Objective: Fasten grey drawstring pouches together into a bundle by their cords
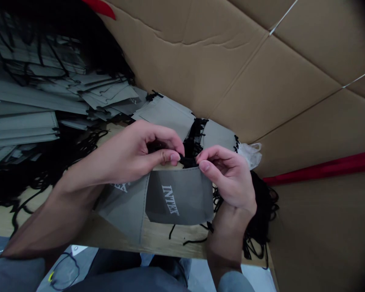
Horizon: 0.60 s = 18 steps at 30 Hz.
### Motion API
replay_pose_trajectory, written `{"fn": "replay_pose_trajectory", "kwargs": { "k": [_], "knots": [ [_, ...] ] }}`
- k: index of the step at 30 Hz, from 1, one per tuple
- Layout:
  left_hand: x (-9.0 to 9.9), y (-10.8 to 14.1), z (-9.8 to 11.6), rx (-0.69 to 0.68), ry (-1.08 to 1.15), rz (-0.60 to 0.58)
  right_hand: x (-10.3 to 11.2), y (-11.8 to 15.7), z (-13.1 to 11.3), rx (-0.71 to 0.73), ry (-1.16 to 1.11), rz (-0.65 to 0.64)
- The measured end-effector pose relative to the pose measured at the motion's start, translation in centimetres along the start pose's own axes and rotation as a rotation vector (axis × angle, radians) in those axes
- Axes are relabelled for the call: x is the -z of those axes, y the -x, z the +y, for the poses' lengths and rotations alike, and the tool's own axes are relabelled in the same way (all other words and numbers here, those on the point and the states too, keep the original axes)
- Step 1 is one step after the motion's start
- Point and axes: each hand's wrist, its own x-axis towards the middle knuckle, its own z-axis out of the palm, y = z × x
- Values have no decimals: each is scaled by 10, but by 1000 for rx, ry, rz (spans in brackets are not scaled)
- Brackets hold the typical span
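Both hands pinch the black drawstring at the grey pouch mouth, my left hand and right hand level, pouch hanging below them over the counter edge.

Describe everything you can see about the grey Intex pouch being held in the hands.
The grey INTEX pouch looks like matte non-woven fabric, with white INTEX lettering running sideways down its front. It hangs over the wooden table edge, held at its top hem. The left hand and right hand pinch the gathered top, where a black drawstring bunches. A second grey pouch lies partly behind it on the left.
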Motion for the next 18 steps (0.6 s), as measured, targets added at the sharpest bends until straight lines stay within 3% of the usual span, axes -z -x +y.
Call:
{"fn": "replay_pose_trajectory", "kwargs": {
  "k": [18],
  "knots": [
    [0,1,-2,-26,-28,-25,4,-3,5,-84,-80,-49]
  ]
}}
